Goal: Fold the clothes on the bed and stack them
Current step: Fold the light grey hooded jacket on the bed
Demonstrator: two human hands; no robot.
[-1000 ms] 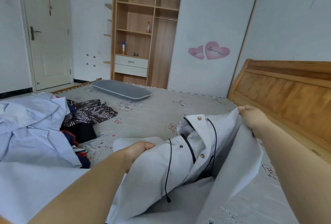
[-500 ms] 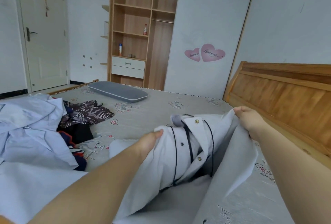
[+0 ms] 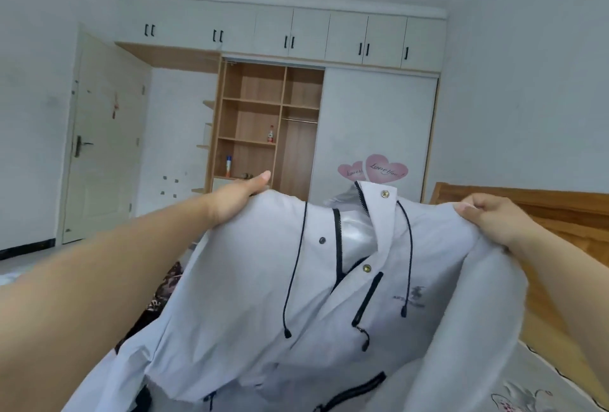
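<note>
Jacket's up off the bed now, both arms raised from where they were low a second ago. The left hand (image 3: pixel 239 195) grips one shoulder of the pale grey jacket (image 3: pixel 263 306), the right hand (image 3: pixel 487 219) pinches the other. It hangs spread between them, in front of the wardrobe (image 3: pixel 263 121), headboard (image 3: pixel 560 214) on the right.

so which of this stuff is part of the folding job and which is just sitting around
Part of the job:
- jacket, held up by both hands
- left hand
- right hand
- patterned garment lower left
- bed

Lying about:
- red bottle on shelf
- blue bottle on shelf
- heart stickers
- headboard
</note>
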